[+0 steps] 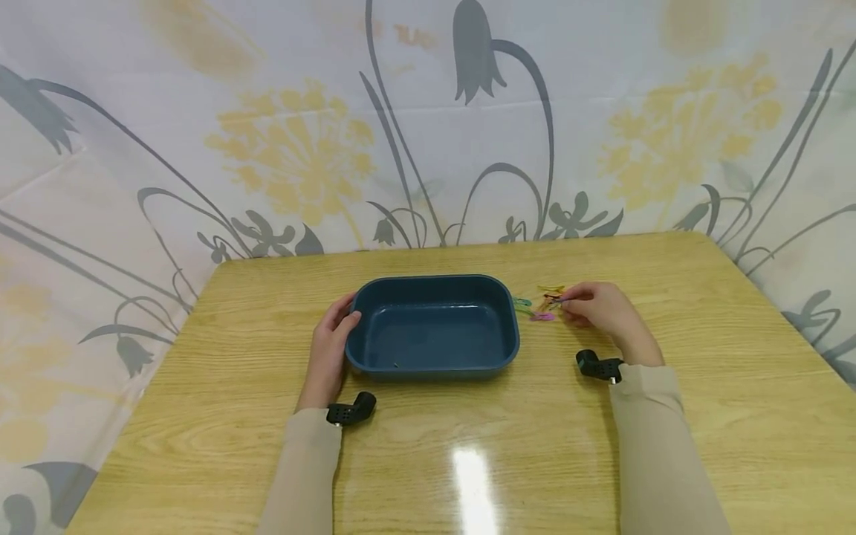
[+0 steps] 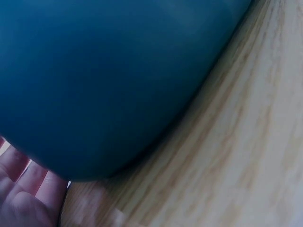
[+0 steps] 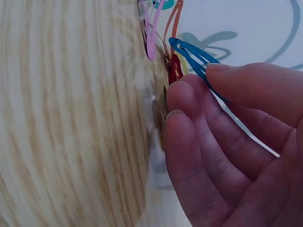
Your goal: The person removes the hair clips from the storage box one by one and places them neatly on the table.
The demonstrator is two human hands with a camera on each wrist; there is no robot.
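Blue snap hair clip (image 3: pixel 196 59) is pinched between thumb and fingers (image 3: pixel 199 123) of the right hand (image 1: pixel 602 312), right over the little pile of hair clips (image 1: pixel 543 305) beside the blue tub (image 1: pixel 433 327) on the desk (image 1: pixel 702 416). Left hand (image 1: pixel 329 353) curls around the tub's rim. I'd keep the pinch near the middle so it lifts free of the others.

Tub (image 1: pixel 433 327): we see dark teal.
Clips (image 1: pixel 545 303): we see blue, pink, red, orange.
Table (image 1: pixel 702 416): pale wood grain.
Curtain (image 1: pixel 200 111): white, grey and yellow flowers.
Sleeves (image 1: pixel 652 438): beige.
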